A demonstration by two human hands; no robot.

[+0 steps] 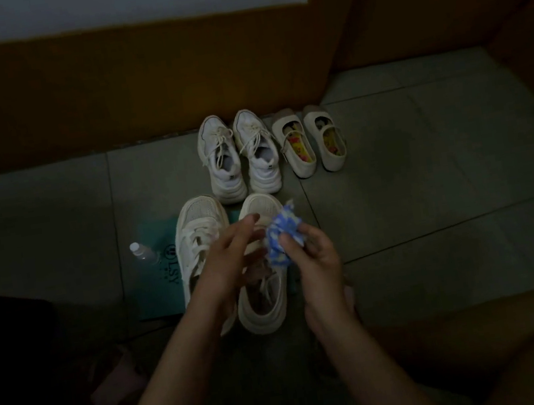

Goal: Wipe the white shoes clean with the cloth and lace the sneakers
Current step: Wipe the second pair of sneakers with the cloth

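Two cream sneakers stand side by side on a teal mat in front of me: the left sneaker and the right sneaker. My right hand grips a bunched blue-and-white floral cloth above the right sneaker's laces. My left hand hovers with straight fingers over the same sneaker, its fingertips close to the cloth. A loose lace shows on the right sneaker under my hands.
A second pair of white laced sneakers and a pair of cream strap flats stand near the brown wall base. A small clear bottle lies left of the mat. Grey floor tiles spread to the right.
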